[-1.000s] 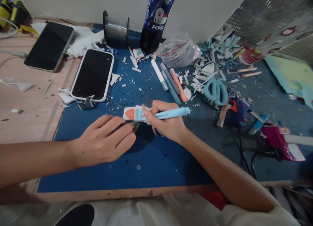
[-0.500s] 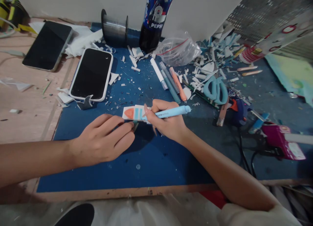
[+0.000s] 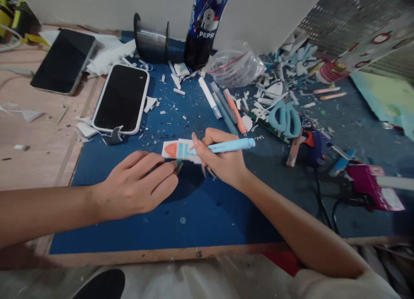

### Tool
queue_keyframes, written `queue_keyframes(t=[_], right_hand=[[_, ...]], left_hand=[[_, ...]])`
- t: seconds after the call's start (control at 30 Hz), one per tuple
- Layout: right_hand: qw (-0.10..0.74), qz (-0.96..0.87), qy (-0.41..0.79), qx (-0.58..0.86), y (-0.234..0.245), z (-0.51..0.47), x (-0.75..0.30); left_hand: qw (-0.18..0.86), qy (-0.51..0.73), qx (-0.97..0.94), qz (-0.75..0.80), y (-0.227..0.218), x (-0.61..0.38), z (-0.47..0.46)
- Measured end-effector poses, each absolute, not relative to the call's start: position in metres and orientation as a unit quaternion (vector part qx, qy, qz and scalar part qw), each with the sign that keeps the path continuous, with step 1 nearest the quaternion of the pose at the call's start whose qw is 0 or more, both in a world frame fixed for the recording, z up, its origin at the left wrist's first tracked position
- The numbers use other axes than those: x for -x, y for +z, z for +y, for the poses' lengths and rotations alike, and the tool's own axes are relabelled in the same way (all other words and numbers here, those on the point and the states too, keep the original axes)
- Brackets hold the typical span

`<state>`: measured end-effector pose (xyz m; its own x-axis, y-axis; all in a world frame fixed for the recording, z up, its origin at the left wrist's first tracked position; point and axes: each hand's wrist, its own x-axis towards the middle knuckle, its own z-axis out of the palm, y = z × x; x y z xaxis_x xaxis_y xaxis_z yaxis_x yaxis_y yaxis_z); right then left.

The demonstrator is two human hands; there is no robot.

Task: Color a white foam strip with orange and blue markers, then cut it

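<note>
A light blue marker [image 3: 231,145] is pinched between the thumb and fingers of the right hand [image 3: 223,157], its long axis laid nearly crosswise — tip pointed left and slightly down, blunt end raised a little to the right. By the tip, the blue stripes of a small white piece [image 3: 173,150] are met; this piece is placed between the two hands, over the blue mat [image 3: 155,232], its length also run left to right, with the orange pointed end turned left. The left hand [image 3: 139,182] is curled at its lower edge — whether anything is pinched there cannot be told.
</note>
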<state>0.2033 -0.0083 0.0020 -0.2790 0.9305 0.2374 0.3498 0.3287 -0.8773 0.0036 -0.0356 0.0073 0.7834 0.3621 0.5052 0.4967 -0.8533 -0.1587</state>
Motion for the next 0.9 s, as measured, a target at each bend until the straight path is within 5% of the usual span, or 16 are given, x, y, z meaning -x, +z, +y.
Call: queue_keyframes(t=[0.9], right_hand=[[0.408, -0.718, 0.351, 0.441, -0.0005, -0.0048, -0.2040]], left_hand=[[0.144, -0.242, 0.931, -0.230, 0.0062, -0.0052, -0.0360]])
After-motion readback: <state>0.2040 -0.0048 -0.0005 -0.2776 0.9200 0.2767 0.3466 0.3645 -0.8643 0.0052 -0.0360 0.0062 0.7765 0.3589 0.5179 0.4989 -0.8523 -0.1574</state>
